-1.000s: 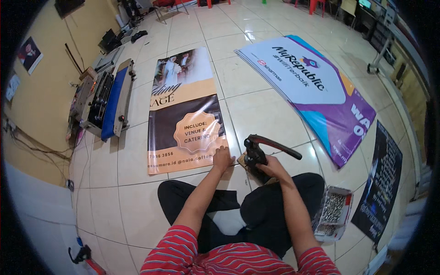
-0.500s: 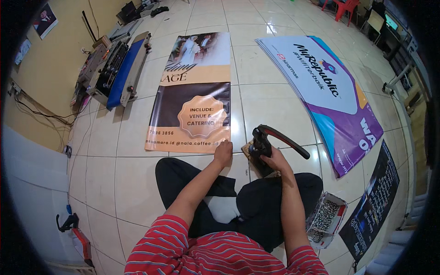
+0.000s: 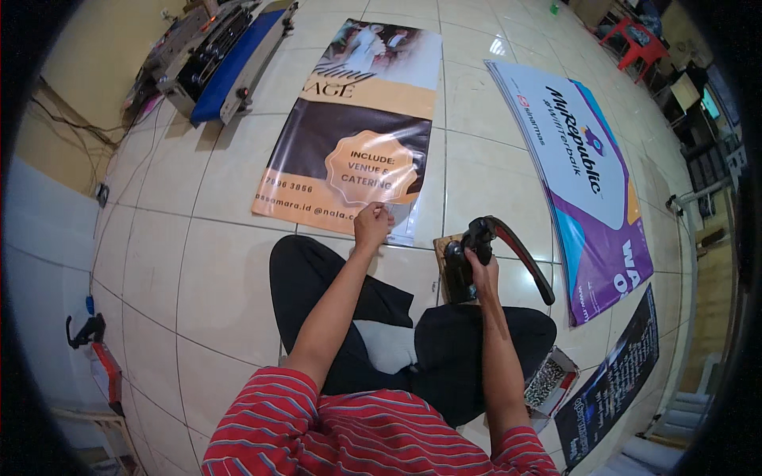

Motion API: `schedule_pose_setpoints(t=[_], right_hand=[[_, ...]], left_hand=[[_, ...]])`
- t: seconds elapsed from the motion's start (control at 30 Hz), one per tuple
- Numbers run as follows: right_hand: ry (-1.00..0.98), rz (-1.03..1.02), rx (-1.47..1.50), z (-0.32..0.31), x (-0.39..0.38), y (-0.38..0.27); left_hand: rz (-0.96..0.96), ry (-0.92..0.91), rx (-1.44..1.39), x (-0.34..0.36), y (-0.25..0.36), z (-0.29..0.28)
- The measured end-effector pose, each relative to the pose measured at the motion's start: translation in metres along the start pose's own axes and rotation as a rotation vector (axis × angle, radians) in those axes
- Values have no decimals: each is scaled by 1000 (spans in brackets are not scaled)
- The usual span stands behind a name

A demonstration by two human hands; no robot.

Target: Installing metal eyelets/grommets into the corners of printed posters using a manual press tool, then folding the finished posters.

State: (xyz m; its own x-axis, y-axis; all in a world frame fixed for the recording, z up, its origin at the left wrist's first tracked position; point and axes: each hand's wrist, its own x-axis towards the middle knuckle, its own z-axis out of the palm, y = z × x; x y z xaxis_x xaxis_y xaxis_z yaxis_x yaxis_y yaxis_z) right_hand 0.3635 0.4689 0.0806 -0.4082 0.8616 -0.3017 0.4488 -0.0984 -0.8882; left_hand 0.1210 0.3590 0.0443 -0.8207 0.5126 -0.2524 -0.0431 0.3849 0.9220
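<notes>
Partly orange, partly dark-brown banner (image 3: 353,127); glossy

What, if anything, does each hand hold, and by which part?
Left hand: the orange banner, by its bottom edge near the right corner. Right hand: the press, by its body.

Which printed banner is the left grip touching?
The glossy peach-brown banner, left grip at its bottom edge; white-purple banner stack and black banner lie untouched.

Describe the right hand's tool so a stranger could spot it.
On the tiled floor, look between the orange banner and the purple banner. At the near end sits a black tool with a long, curved handle. Unlike the red thing far left, the right hand grips it.
</notes>
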Motion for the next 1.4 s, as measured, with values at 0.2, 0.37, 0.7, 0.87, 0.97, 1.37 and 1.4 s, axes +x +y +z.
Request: schedule_pose_setpoints(t=[0.2, 0.37, 0.7, 0.87, 0.97, 1.37, 1.4], right_hand=[[64, -219, 303, 23, 8, 2], [14, -351, 380, 40, 14, 3], [-131, -404, 219, 98, 21, -19], [-224, -332, 38, 73, 20, -13], [-264, -328, -141, 31, -17, -31], [836, -214, -5, -236, -198, 116], [854, -163, -175, -247, -210, 135]], left_hand=[[-318, -31, -776, -2, -9, -4], [-257, 41, -859, -13, -18, 16], [-553, 101, -1121, -29, -49, 35], [-708, 1, -1262, -25, -51, 36], [-729, 39, -1380, -27, -59, 45], [-397, 78, -878, -41, -53, 54], [-393, 70, -875, -41, -54, 55]])
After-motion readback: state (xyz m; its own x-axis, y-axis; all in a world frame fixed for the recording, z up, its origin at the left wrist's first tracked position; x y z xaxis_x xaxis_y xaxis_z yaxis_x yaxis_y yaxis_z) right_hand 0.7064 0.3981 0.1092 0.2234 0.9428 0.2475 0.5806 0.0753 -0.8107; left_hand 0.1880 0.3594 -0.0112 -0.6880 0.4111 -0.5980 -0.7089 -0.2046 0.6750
